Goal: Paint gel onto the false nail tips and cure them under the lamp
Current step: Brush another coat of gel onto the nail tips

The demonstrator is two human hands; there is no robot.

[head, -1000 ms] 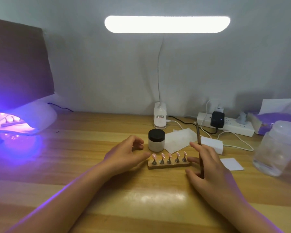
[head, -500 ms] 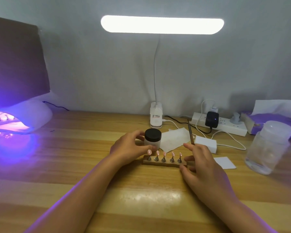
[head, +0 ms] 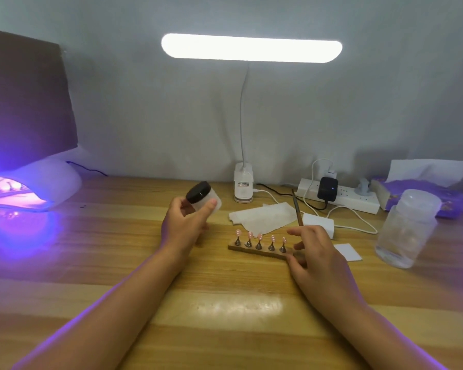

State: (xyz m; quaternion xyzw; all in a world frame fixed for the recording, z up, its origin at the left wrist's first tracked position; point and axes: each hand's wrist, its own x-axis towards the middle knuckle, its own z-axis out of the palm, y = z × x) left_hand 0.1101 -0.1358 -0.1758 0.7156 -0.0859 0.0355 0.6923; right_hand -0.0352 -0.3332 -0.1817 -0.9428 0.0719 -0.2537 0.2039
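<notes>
The left hand (head: 183,225) had lifted the gel jar (head: 205,198) off the table (head: 112,263), fingers curled round it. The right hand (head: 318,252) gripped the brush (head: 297,209) beside the nail tips (head: 259,237).

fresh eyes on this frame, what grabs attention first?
The white bar of the desk lamp glares at top centre, and the curing lamp glows violet at the far left of the table. In the middle, the left hand holds a black-lidded jar tilted in the air, beside a wooden stand with five nail tips. The right hand, at the stand's right end, holds a brush.
</notes>
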